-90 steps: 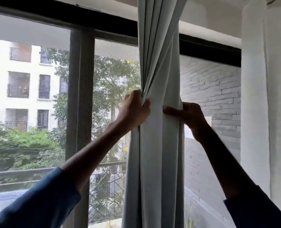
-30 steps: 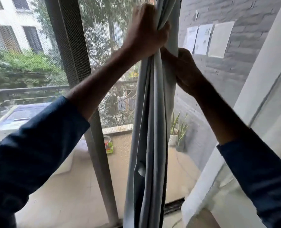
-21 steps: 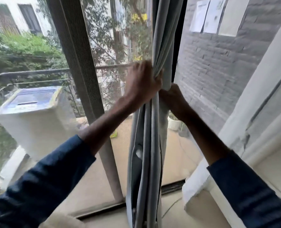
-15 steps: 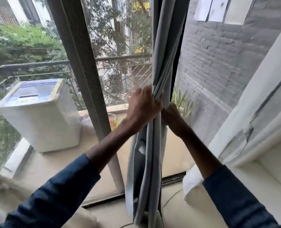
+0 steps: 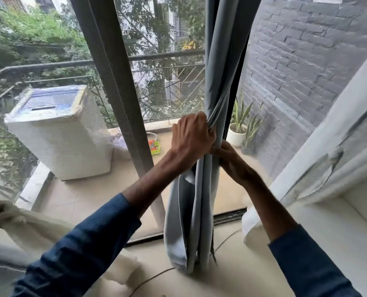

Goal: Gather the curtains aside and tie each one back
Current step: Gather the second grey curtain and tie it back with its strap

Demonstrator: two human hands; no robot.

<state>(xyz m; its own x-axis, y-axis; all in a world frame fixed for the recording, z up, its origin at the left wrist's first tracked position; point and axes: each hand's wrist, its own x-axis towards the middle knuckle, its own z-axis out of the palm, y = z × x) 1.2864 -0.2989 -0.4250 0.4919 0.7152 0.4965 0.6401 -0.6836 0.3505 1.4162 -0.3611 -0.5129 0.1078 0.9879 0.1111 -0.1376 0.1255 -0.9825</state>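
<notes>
Grey-blue fabric fills the centre of the view: a curtain (image 5: pixel 201 200) gathered into a narrow column of folds. It hangs in front of a tall glazed door, just to the right of a dark vertical frame post (image 5: pixel 118 82). Its hem bunches on the pale floor (image 5: pixel 253 275), just inside the door's bottom track (image 5: pixel 229 216).

Two bare forearms in dark blue sleeves reach up from the bottom of the view. The left grip (image 5: pixel 191 138) is wrapped around the bundle from the left at about mid-height, fingers curled tightly into the folds and the back of the hand facing the camera. The right grip (image 5: pixel 229 159) closes on the same bundle from the right, just below the left and touching it. Its fingers go partly out of sight behind the cloth. Above the hands the folds are pulled tight and straight; below them they hang looser and wider.

Through the glass is a balcony. A white washing machine (image 5: pixel 58 129) stands on the left. Two potted plants (image 5: pixel 239 125) with long upright leaves sit beside a grey brick wall (image 5: pixel 296 61) on the right. A metal railing (image 5: pixel 167 55) runs across the back, with trees behind it.

Indoors, a white wall edge (image 5: pixel 328 146) rises at the right, cream fabric (image 5: pixel 17 215) lies crumpled at the lower left, and a thin cord (image 5: pixel 156 275) trails over the floor near the hem.
</notes>
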